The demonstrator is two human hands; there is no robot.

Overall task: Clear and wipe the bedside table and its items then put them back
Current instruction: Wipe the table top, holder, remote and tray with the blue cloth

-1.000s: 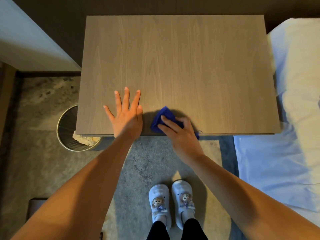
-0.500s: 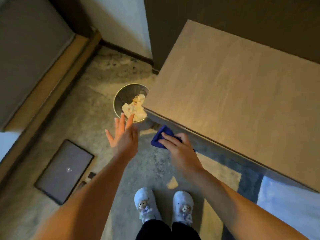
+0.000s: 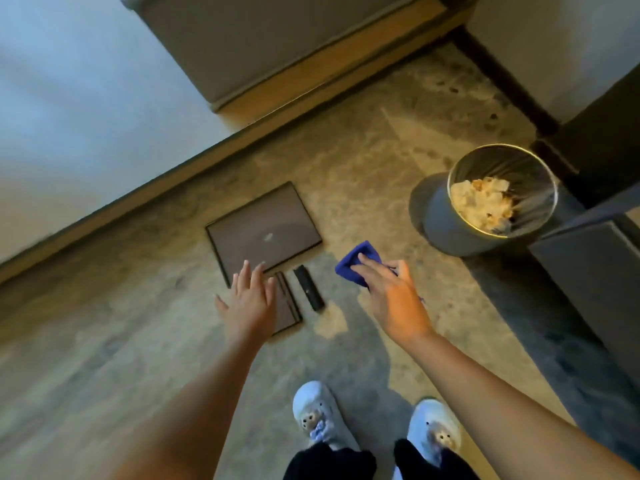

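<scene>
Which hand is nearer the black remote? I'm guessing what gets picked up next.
Left. The left hand hovers just left of the black remote; the right hand, holding the blue cloth, is farther right.

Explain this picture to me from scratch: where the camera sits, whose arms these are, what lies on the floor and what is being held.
There is no machine here. The single picture comes from a wide-angle camera worn on a person's head, looking down, so both arms and the slippers are the wearer's own.

The left hand is open and empty, spread above the items on the floor. The right hand grips a blue cloth.

On the floor lie a large dark flat tray, a smaller dark flat item partly hidden by the left hand, and a black remote beside it. To the right stands a round waste bin holding crumpled paper. The dark furniture edge at the far right is probably the bedside table.
</scene>
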